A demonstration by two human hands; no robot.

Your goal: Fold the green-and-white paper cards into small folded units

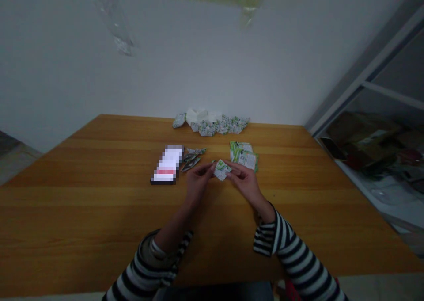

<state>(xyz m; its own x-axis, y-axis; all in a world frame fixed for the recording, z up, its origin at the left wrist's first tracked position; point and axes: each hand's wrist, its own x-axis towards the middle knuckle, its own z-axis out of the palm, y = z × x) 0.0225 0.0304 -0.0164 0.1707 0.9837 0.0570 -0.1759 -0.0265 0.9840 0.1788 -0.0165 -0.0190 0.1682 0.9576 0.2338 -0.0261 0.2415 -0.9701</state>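
Between my two hands is a small white and green printed packet [222, 170], held above the wooden table. My left hand [198, 179] pinches its left side with the fingertips. My right hand [245, 181] grips its right edge between thumb and fingers. Just beyond my right hand lie flat green and white packets [247, 157], partly overlapping. Crumpled, dark-looking wrappers [191, 158] rest beyond my left hand. The print on the held packet is too small to read.
A phone [167, 165] with a lit, blurred screen lies left of the wrappers. Crumpled white and green packets [212, 125] line the table's [99, 195] far edge by the wall. Another phone-like dark object [332, 149] sits on the shelf at right.
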